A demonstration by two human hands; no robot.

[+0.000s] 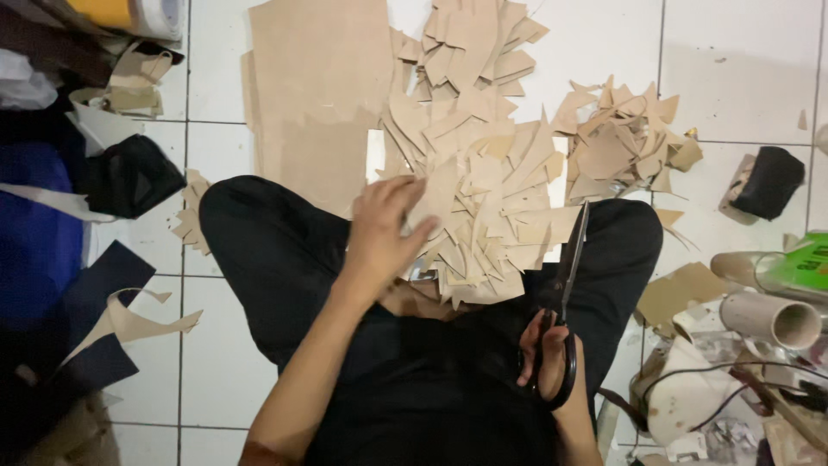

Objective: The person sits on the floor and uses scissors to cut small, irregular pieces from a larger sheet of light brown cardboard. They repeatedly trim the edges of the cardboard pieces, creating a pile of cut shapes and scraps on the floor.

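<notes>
We sit cross-legged on the white tile floor (216,380), black trousers filling the lower frame. Our left hand (384,229) lies half-closed on the near edge of the heap of tan cardboard offcuts (483,216); whether the fingers pinch a piece or only rest on it, we cannot tell. Our right hand (548,354) is closed through the black handles of the scissors (565,293). The blades point up and away, shut or nearly so, tips near the heap's right edge, cutting nothing. The offcuts pile between our knees, within reach of both hands. Larger uncut tan sheets (319,95) lie flat beyond, a smaller scrap pile (621,142) to the right. Cardboard tubes (772,315) and clutter sit far right; dark fabric (52,259) lies left.
</notes>
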